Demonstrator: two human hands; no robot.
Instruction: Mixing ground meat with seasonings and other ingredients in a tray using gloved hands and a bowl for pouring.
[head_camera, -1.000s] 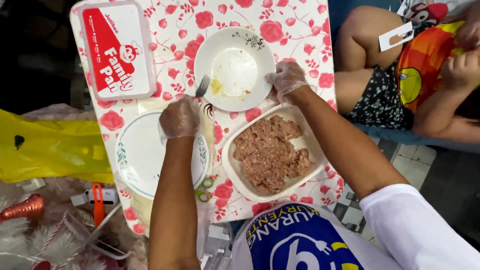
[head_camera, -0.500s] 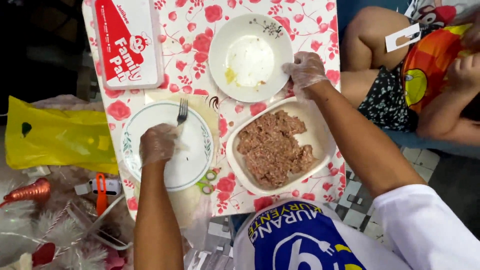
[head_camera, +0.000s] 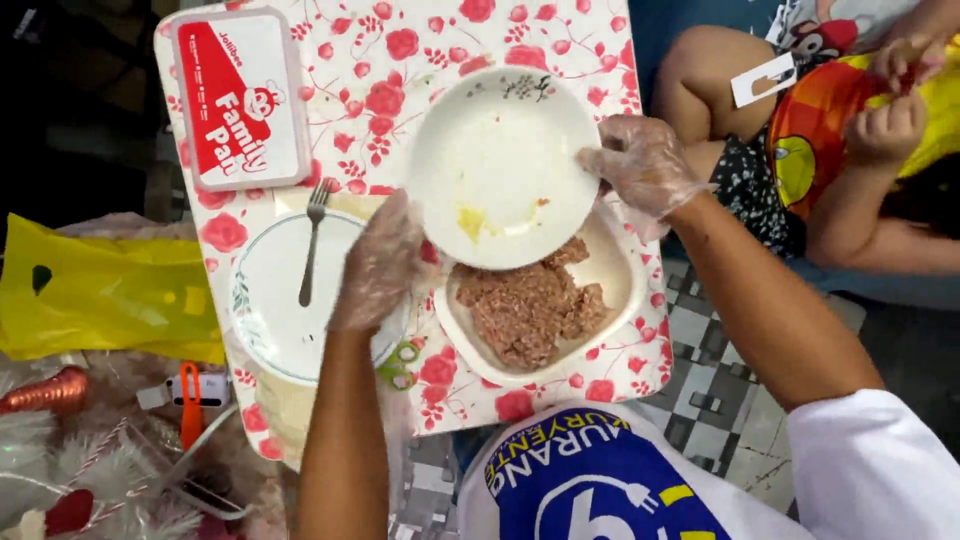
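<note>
Both my gloved hands grip the white bowl, which sits above the far edge of the rectangular dish of ground meat: my left hand clamps its rim at 8 o'clock, fingers curled under, and my right hand pinches the rim at 3 o'clock. The bowl is tilted toward me, with yellow smears near its 6 o'clock side. A fork lies on the round green-trimmed plate at 9 o'clock of the meat dish, the red-and-white lidded food container sits at 10 o'clock of the bowl, all on the floral tabletop.
</note>
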